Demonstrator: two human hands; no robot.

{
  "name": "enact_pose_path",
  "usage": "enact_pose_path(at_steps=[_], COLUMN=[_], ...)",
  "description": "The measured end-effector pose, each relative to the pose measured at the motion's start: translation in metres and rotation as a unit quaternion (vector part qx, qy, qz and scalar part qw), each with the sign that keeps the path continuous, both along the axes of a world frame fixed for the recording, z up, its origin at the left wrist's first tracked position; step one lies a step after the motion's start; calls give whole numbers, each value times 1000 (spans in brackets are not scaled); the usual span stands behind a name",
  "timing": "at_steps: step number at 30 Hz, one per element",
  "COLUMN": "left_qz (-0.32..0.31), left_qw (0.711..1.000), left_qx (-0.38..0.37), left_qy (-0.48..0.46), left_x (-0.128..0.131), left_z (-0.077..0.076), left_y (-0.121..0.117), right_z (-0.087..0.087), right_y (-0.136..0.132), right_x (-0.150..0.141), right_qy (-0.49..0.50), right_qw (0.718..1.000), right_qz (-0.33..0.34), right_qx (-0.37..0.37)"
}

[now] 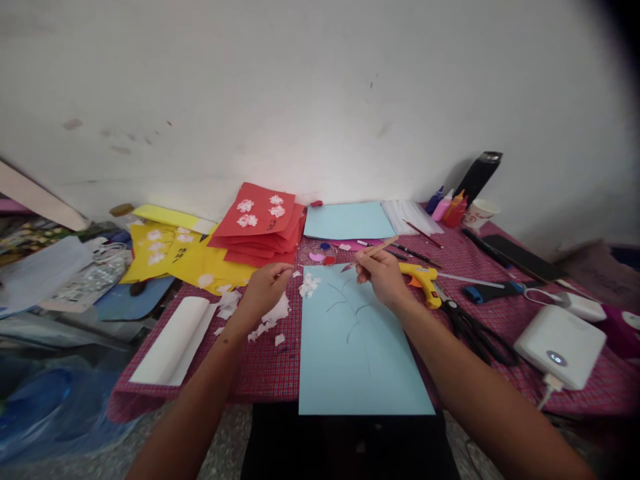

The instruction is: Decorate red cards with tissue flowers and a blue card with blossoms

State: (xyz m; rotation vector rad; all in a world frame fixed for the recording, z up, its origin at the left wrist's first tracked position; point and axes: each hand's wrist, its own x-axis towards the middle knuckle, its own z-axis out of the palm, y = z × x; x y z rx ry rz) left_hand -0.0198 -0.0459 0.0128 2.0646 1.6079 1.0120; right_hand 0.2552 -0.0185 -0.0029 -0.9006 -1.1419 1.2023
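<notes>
My left hand (267, 285) is closed in a pinch on a small white paper piece, just above a scatter of white paper bits (273, 317) on the red checked cloth (260, 370). My right hand (383, 273) grips a thin wooden paintbrush (373, 252) whose tip points left over the top edge of a light blue sheet (357, 347). Thin dark branch lines are drawn on that sheet. White paper bits (309, 285) also lie between the two hands.
A yellow glue gun (425, 280) and black scissors (473, 330) lie right of the sheet. A white power bank (560, 343) sits at far right. Red cards (260, 223) and yellow cards (175, 257) with white flowers stack at the back. A white paper roll (175, 340) lies left.
</notes>
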Motion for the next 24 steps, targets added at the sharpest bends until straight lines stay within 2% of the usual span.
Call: enact_pose_path(at_steps=[3,6,8,10,16,24], left_qz=[21,-44,-94,-117,-130,-131], left_qw=[999,993,983,975,959,966], left_qx=[-1,11,30,44,13,-24], left_qy=[33,105,153,185,252,222], left_x=[-22,-38,-41,-40,-32,-38], left_z=[2,1,-2,-4,-13,-12], left_y=[-18,-36,-46,-52,-50,-49], right_z=[0,-2,-3,-3,-5,-3], right_y=[-1,-2,-3,-3,-3,-4], right_x=[-1,-3,-3,-4,-3,-4], right_qy=[2,-13,-23,-25,-32,-41], right_qw=[1000,1000,999,999,999,999], right_qz=[11,22,25,26,21,30], right_qx=[1,11,13,11,8,10])
